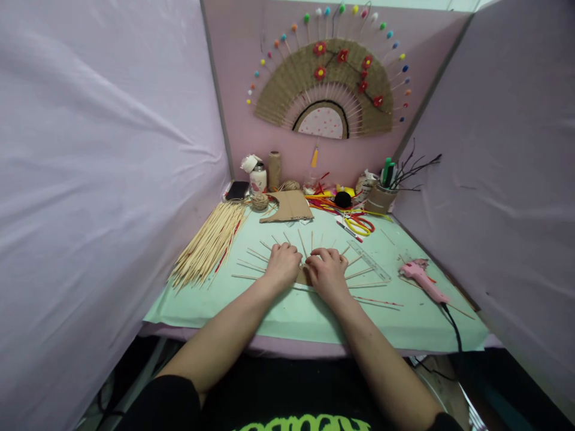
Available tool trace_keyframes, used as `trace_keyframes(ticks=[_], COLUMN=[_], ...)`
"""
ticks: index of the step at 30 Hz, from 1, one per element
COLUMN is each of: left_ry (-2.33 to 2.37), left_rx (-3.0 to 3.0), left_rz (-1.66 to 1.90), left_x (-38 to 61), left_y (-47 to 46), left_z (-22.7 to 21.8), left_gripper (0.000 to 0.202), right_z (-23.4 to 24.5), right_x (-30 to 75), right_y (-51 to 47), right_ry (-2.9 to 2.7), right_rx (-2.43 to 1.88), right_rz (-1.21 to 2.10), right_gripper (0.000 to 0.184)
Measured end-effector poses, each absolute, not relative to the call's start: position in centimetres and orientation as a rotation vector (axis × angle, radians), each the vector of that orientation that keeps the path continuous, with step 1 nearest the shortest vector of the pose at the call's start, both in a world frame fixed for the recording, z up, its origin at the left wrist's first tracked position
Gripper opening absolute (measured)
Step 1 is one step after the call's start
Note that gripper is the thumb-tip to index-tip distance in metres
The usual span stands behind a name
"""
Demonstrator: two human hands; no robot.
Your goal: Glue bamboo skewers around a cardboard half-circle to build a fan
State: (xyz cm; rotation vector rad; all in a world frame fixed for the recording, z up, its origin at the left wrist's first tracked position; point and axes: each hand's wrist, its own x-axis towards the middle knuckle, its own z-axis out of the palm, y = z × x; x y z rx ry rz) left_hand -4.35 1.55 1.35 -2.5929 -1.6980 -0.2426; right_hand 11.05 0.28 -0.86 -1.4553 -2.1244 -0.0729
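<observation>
A small cardboard half-circle [305, 276] lies on the table in front of me, with thin wooden sticks [257, 254] fanning out around it. My left hand [284, 261] rests over its left side, fingers bent and closed; whatever its fingertips hold is hidden. Over the right side, my right hand [327, 267] has its fingers curled in a pinch. One tilted wooden stick [302, 242] stands out between the two hands, its lower end at the right fingertips. The hands cover most of the cardboard and the inner stick ends.
A heap of sticks [209, 245] lies left, a pink glue gun [424, 281] right. A clear ruler [371, 261], scissors [359, 225], pen [349, 229], cut cardboard [291, 206] and twine ball [259, 202] lie around. A decorated fan [287, 78] hangs on the back wall.
</observation>
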Motion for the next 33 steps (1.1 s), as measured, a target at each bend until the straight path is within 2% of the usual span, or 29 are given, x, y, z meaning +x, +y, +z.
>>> trace_keyframes(ticks=[13,33], left_ry=[-1.787,-1.785], left_rx=[-2.552,-2.543], left_rz=[-0.264,-0.228], left_x=[-4.67,-4.70], left_y=[1.98,2.16], left_z=[1.28,0.87], left_gripper=[0.017,0.023], right_z=[-1.03,-0.66], right_x=[11.48,11.20], right_y=[0.35,0.16], right_ry=[-2.166,-2.274], right_rx=[-1.451,-1.484], right_rz=[-0.065,-0.064], right_gripper=[0.019,0.024])
